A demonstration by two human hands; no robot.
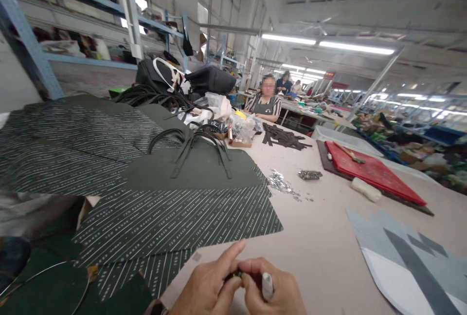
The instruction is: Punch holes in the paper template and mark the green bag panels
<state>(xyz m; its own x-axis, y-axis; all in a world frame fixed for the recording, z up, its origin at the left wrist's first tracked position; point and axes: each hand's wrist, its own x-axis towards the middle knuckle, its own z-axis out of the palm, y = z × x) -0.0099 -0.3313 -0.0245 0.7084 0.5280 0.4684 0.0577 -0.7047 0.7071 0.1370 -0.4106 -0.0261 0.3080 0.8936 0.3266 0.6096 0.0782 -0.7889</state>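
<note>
In the head view, the left hand (pixel 209 281) and the right hand (pixel 272 286) meet at the table's (pixel 317 251) near edge, fingertips pinched together on a small dark piece (pixel 235 274) — mostly hidden, too small to name. A white-wrapped finger (pixel 267 287) shows on the right hand. Ahead lie striped fabric panels (pixel 189 215) with dark straps (pixel 221 152), then loose silvery bits (pixel 280 183) — and, farther right, a hammer (pixel 348 153) on a red board (pixel 375 174).
</note>
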